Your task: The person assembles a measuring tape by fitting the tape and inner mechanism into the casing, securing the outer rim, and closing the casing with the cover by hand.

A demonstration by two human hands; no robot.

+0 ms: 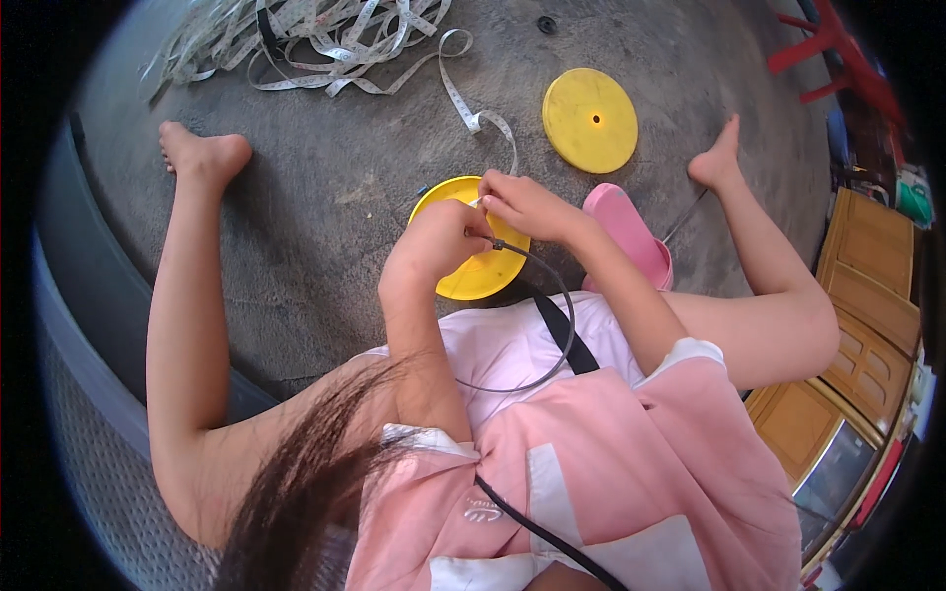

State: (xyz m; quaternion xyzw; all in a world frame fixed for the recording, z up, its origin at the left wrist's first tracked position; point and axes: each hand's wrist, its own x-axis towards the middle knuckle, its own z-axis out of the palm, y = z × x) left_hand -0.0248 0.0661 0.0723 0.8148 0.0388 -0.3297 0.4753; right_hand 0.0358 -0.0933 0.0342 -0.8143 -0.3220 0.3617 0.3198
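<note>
A white measuring tape (498,125) runs down from a heap to my right hand (527,205), whose fingers are pinched on it. Close beside, my left hand (434,244) is closed, with its fingers curled over a yellow round disc (478,281). A short white piece shows between the two hands; what my left fingers grip is hidden. The disc lies in front of my lap, partly covered by both hands. A black cable (552,271) with a small connector passes by my left fingertips and loops down over my clothes.
Loose measuring tape (345,49) lies heaped at the far left. A second yellow disc (591,120) with a centre hole and a small black ring (546,25) lie on the grey floor. A pink slipper (628,236) is right of my hands; a red stool (833,49) stands far right.
</note>
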